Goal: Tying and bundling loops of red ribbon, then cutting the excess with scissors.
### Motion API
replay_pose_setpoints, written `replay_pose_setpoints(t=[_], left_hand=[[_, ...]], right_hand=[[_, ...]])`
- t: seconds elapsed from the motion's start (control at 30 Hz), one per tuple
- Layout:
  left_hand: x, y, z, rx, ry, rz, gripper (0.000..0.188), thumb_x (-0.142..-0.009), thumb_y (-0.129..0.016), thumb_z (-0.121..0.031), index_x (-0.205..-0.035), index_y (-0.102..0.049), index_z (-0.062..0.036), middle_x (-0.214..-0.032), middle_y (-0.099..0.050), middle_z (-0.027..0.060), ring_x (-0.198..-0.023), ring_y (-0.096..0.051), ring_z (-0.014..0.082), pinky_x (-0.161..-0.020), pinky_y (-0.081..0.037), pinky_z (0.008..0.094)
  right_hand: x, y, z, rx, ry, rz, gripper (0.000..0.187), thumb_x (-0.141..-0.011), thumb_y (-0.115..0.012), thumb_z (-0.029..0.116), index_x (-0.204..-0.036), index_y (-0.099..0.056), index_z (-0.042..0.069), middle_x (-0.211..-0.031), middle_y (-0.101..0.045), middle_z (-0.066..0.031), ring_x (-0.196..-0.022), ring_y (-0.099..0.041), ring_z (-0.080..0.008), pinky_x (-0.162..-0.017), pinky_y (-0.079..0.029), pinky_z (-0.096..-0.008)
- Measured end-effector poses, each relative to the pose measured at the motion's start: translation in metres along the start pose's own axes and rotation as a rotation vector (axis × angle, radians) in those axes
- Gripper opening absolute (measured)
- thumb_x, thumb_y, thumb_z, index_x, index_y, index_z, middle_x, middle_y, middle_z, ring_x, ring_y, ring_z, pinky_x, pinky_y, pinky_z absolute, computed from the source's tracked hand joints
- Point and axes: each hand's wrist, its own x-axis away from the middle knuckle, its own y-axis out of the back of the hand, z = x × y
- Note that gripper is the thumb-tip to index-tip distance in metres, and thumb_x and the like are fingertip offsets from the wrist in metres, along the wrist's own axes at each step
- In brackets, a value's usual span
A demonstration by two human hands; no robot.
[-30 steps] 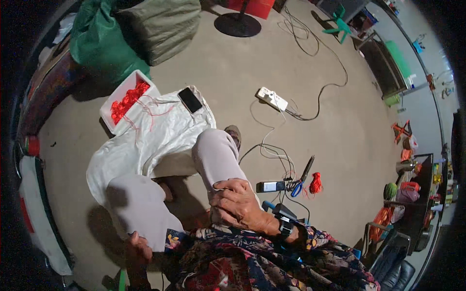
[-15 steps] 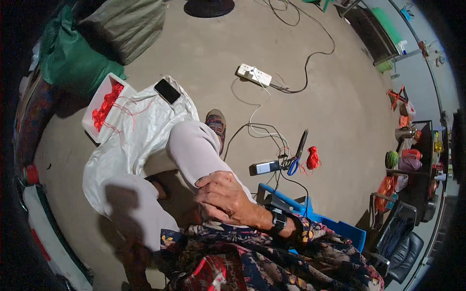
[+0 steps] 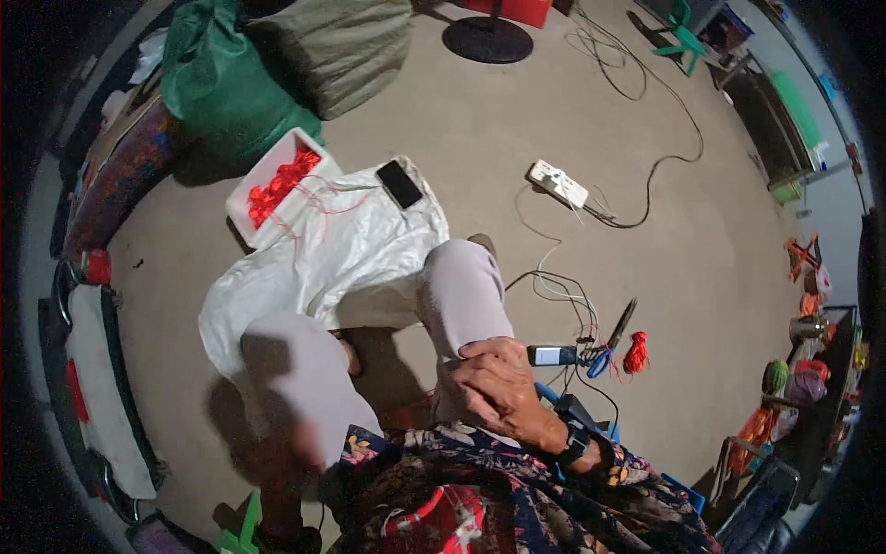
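Observation:
My right hand (image 3: 503,383) rests on my right thigh, in pale trousers (image 3: 461,291), its fingers bent loosely over the leg and nothing visible in them. Over my left thigh, my left hand (image 3: 303,443) is a smear of motion; its fingers cannot be made out. A white sheet (image 3: 323,268) spreads ahead of my knees, with a black phone (image 3: 400,185) on its far edge. Beside it, a white box (image 3: 242,205) holds shiny red bundles (image 3: 281,187) with trailing threads. On the floor at right lie blue-handled scissors (image 3: 613,340), a red tassel-like bundle (image 3: 636,353) and a small black-and-white device (image 3: 552,355).
A white power strip (image 3: 558,185) and loose cables (image 3: 637,222) lie on the floor ahead. Green (image 3: 221,83) and grey-brown sacks (image 3: 337,55) stand at far left, near a round black base (image 3: 487,40). A pale-padded seat (image 3: 111,388) is at left, a cluttered shelf (image 3: 835,360) at right.
The whole view has shifted, so the scene sits further right and lower. My left hand has come into sight over my left thigh. My right hand stays on the right leg.

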Motion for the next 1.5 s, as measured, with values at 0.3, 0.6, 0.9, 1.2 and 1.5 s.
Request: replay_pose_setpoints(t=[0.3, 0.6, 0.9, 1.2, 1.5], left_hand=[[0.042, -0.141, -0.102, -0.17, -0.52, 0.359, 0.032, -0.092, -0.056, -0.026, -0.094, -0.058, 0.0057, -0.054, -0.054, 0.0115, -0.05, -0.056, 0.0205, -0.051, -0.047, 0.0342], [0.053, -0.178, -0.115, -0.072, -0.69, 0.57, 0.032, -0.091, -0.056, -0.026, -0.094, -0.058, 0.006, -0.057, -0.055, 0.0122, -0.051, -0.056, 0.0204, -0.051, -0.047, 0.0335], [0.008, -0.2, -0.105, -0.104, -0.552, 0.551, 0.032, -0.091, -0.056, -0.025, -0.095, -0.058, 0.0063, -0.061, -0.056, 0.0129, -0.052, -0.056, 0.0202, -0.051, -0.047, 0.0327], [-0.036, -0.212, -0.1, -0.153, -0.468, 0.579, 0.032, -0.09, -0.056, -0.025, -0.095, -0.059, 0.0066, -0.064, -0.056, 0.0136, -0.053, -0.055, 0.0201, -0.051, -0.047, 0.032], [-0.039, -0.22, -0.105, -0.152, -0.488, 0.636, 0.032, -0.09, -0.057, -0.025, -0.096, -0.059, 0.0069, -0.067, -0.057, 0.0143, -0.054, -0.055, 0.02, -0.051, -0.046, 0.0312]], right_hand=[[0.0, -0.003, 0.002, 0.07, -0.014, 0.061, 0.025, -0.073, -0.067, 0.013, -0.097, -0.063, 0.01, -0.101, -0.061, -0.002, -0.106, -0.053, -0.0224, -0.089, -0.034, -0.038], [0.004, -0.003, 0.01, -0.024, 0.022, 0.059, 0.018, -0.075, -0.065, 0.008, -0.093, -0.062, 0.004, -0.094, -0.059, -0.0088, -0.103, -0.054, -0.0269, -0.097, -0.036, -0.0437], [0.023, -0.002, 0.013, -0.069, -0.053, 0.028, 0.018, -0.08, -0.064, 0.014, -0.096, -0.064, 0.007, -0.091, -0.059, -0.0064, -0.103, -0.055, -0.0226, -0.098, -0.034, -0.0437], [0.04, 0.007, 0.013, 0.047, -0.125, -0.041, 0.021, -0.076, -0.066, 0.015, -0.095, -0.062, 0.009, -0.092, -0.058, -0.0047, -0.1, -0.054, -0.0225, -0.095, -0.034, -0.0423], [0.055, 0.016, 0.014, 0.117, -0.197, -0.106, 0.025, -0.074, -0.066, 0.014, -0.097, -0.062, 0.009, -0.093, -0.056, -0.0059, -0.1, -0.053, -0.0239, -0.097, -0.035, -0.0444]])
